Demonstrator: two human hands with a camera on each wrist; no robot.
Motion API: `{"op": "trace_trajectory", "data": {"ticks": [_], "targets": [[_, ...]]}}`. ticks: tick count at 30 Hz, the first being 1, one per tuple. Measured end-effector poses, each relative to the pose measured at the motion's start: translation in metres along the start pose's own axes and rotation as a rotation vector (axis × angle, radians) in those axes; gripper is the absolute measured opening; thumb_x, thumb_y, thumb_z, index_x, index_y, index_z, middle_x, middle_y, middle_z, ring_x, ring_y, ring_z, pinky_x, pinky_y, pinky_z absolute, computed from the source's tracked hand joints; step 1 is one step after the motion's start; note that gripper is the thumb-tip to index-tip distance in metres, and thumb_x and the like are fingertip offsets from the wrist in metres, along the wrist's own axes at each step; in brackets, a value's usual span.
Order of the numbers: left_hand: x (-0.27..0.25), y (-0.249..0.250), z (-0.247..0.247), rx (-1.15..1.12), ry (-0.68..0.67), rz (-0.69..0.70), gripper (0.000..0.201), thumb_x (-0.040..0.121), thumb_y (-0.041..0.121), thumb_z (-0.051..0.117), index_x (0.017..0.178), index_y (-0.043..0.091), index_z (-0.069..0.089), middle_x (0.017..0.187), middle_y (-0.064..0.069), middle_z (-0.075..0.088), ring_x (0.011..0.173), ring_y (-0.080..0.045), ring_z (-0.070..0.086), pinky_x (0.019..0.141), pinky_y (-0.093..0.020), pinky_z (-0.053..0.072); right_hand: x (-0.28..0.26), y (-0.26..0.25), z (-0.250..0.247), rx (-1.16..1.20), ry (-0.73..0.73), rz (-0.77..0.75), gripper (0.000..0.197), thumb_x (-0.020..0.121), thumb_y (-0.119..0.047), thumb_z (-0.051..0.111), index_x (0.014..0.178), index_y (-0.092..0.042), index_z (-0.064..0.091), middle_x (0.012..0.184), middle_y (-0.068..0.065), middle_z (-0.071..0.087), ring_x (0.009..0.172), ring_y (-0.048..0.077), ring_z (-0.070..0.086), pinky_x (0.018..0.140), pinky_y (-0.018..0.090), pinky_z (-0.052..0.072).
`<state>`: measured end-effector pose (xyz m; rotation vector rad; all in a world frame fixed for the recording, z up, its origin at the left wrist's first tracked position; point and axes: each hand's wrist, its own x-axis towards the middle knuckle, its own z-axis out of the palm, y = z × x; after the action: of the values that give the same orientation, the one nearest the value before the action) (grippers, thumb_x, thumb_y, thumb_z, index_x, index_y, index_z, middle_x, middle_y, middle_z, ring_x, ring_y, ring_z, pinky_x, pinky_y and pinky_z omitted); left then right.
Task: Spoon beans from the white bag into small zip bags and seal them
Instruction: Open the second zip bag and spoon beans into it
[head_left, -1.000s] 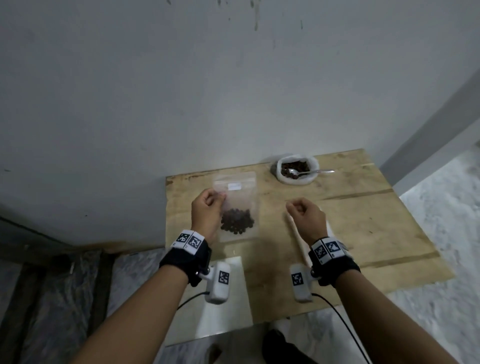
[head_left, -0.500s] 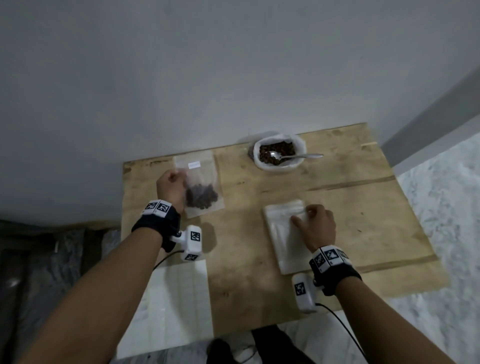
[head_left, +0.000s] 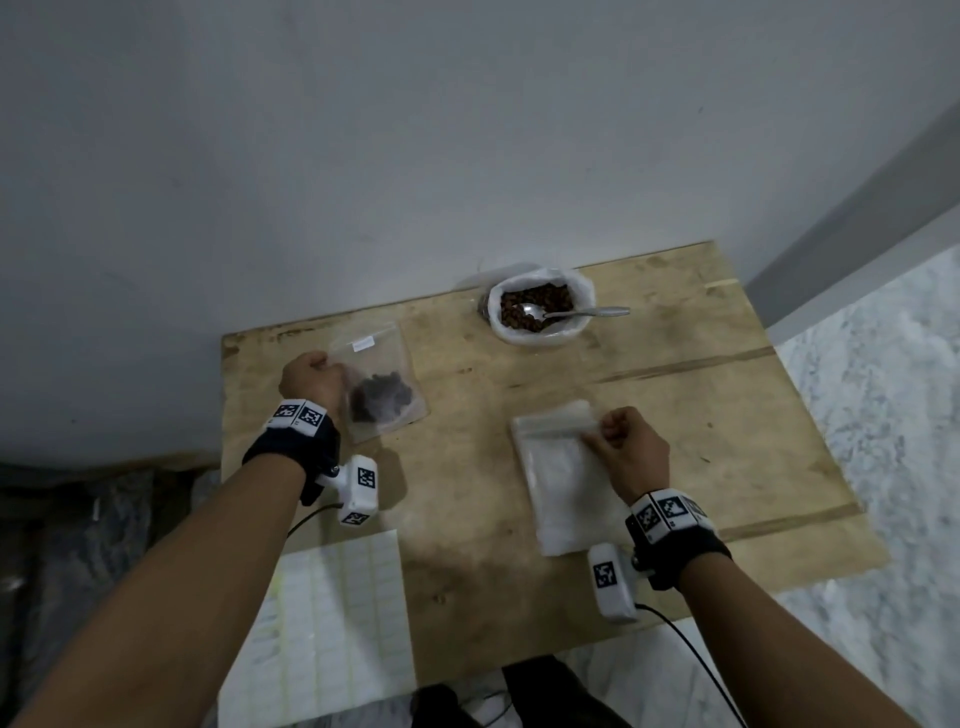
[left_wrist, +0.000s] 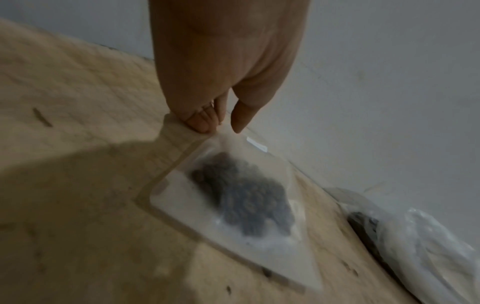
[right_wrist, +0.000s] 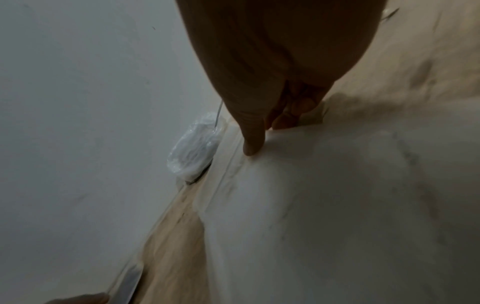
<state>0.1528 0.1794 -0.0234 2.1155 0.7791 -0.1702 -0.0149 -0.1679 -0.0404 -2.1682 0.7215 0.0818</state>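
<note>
A small clear zip bag (head_left: 382, 387) with dark beans in it lies on the wooden table (head_left: 467, 467) at the back left. My left hand (head_left: 311, 379) pinches its top corner; in the left wrist view the filled bag (left_wrist: 233, 195) lies flat under my fingers (left_wrist: 200, 121). My right hand (head_left: 623, 447) pinches the top edge of the uppermost bag of a stack of empty zip bags (head_left: 561, 483); the stack (right_wrist: 337, 205) fills the right wrist view. The white bag (head_left: 540, 306) of beans stands at the back, with a metal spoon (head_left: 571, 313) resting in it.
A grey wall runs right behind the table's back edge. A white gridded sheet (head_left: 332, 623) hangs over the table's near left edge. Marble-pattern floor shows to the right and below. The white bag (left_wrist: 420, 236) lies to the right of the filled zip bag.
My left hand carried the filled bag to the left and laid it on the table. My right hand dropped onto the stack of empty bags and now pinches the top one's edge.
</note>
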Motion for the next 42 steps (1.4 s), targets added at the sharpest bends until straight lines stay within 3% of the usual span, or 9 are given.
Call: {"op": "trace_trajectory", "data": {"ticks": [3, 6, 9, 12, 19, 26, 31, 37, 42], "targets": [[-0.014, 0.004, -0.004, 0.055, 0.039, 0.022, 0.035, 0.090, 0.010, 0.059, 0.124, 0.003, 0.065, 0.131, -0.020, 0.060, 0.116, -0.037, 0.059, 0.099, -0.032, 0.047, 0.002, -0.001, -0.008, 0.016, -0.035, -0.020, 0.020, 0.082, -0.020, 0.077, 0.087, -0.011, 0.060, 0.078, 0.002, 0.064, 0.070, 0.016, 0.055, 0.058, 0.012, 0.036], [-0.048, 0.016, 0.002, 0.009, 0.064, 0.163, 0.021, 0.089, 0.007, 0.058, 0.107, 0.010, 0.068, 0.120, -0.017, 0.061, 0.105, -0.036, 0.062, 0.093, -0.039, 0.052, 0.007, -0.007, -0.020, 0.055, -0.102, -0.068, 0.015, 0.084, -0.020, 0.075, 0.089, -0.014, 0.063, 0.077, -0.001, 0.066, 0.069, 0.009, 0.057, 0.058, 0.009, 0.037], [-0.098, 0.036, 0.018, -0.042, -0.172, 0.388, 0.019, 0.091, 0.007, 0.060, 0.095, 0.022, 0.071, 0.100, 0.000, 0.071, 0.095, -0.021, 0.066, 0.087, -0.028, 0.054, 0.015, -0.020, -0.031, 0.095, -0.193, -0.154, 0.004, 0.091, -0.024, 0.069, 0.090, -0.022, 0.066, 0.081, -0.003, 0.070, 0.073, 0.010, 0.063, 0.064, 0.016, 0.043], [-0.141, 0.061, 0.032, -0.063, -0.406, 0.549, 0.014, 0.092, 0.014, 0.067, 0.105, 0.015, 0.075, 0.100, 0.006, 0.072, 0.092, -0.008, 0.066, 0.080, -0.008, 0.048, 0.022, -0.038, -0.040, 0.141, -0.199, -0.260, 0.007, 0.094, -0.026, 0.064, 0.088, -0.027, 0.065, 0.079, -0.003, 0.072, 0.070, 0.010, 0.065, 0.069, 0.024, 0.048], [-0.161, 0.098, 0.026, -0.008, -0.575, 0.762, 0.016, 0.086, 0.014, 0.075, 0.102, 0.016, 0.079, 0.097, 0.004, 0.077, 0.090, -0.006, 0.070, 0.087, -0.021, 0.054, 0.027, -0.085, -0.059, 0.195, -0.236, -0.396, 0.006, 0.094, -0.021, 0.065, 0.088, -0.020, 0.066, 0.073, -0.005, 0.063, 0.067, 0.008, 0.057, 0.071, 0.027, 0.046], [-0.146, 0.128, -0.009, 0.024, -0.732, 0.724, 0.007, 0.083, 0.013, 0.078, 0.089, 0.013, 0.081, 0.080, -0.003, 0.077, 0.072, -0.010, 0.070, 0.074, -0.029, 0.058, 0.017, -0.132, -0.065, 0.149, -0.124, -0.504, 0.014, 0.092, -0.024, 0.068, 0.084, -0.035, 0.064, 0.080, -0.009, 0.065, 0.069, -0.002, 0.055, 0.070, 0.015, 0.043], [-0.139, 0.133, -0.014, -0.135, -0.706, 0.621, 0.007, 0.074, 0.013, 0.086, 0.076, 0.016, 0.080, 0.076, -0.007, 0.076, 0.072, -0.016, 0.071, 0.074, -0.031, 0.057, 0.001, -0.161, -0.055, 0.151, 0.140, -0.550, 0.019, 0.087, -0.020, 0.073, 0.104, -0.018, 0.066, 0.092, -0.002, 0.063, 0.075, -0.001, 0.055, 0.067, 0.004, 0.039], [-0.157, 0.131, -0.012, -0.319, -0.663, 0.589, 0.007, 0.075, 0.007, 0.084, 0.074, 0.007, 0.077, 0.070, -0.010, 0.073, 0.062, -0.015, 0.064, 0.058, -0.027, 0.051, -0.021, -0.187, -0.051, 0.376, 0.124, -0.404, 0.024, 0.086, -0.039, 0.073, 0.089, -0.016, 0.069, 0.077, -0.001, 0.074, 0.071, 0.011, 0.072, 0.070, 0.030, 0.060], [-0.171, 0.130, -0.005, -0.433, -0.697, 0.506, 0.010, 0.078, 0.005, 0.081, 0.080, -0.002, 0.074, 0.072, -0.011, 0.072, 0.062, -0.017, 0.060, 0.058, -0.026, 0.050, -0.023, -0.194, -0.063, 0.461, 0.051, -0.349, 0.021, 0.082, -0.028, 0.079, 0.092, -0.010, 0.072, 0.076, 0.004, 0.075, 0.066, 0.014, 0.073, 0.069, 0.033, 0.062]]}}
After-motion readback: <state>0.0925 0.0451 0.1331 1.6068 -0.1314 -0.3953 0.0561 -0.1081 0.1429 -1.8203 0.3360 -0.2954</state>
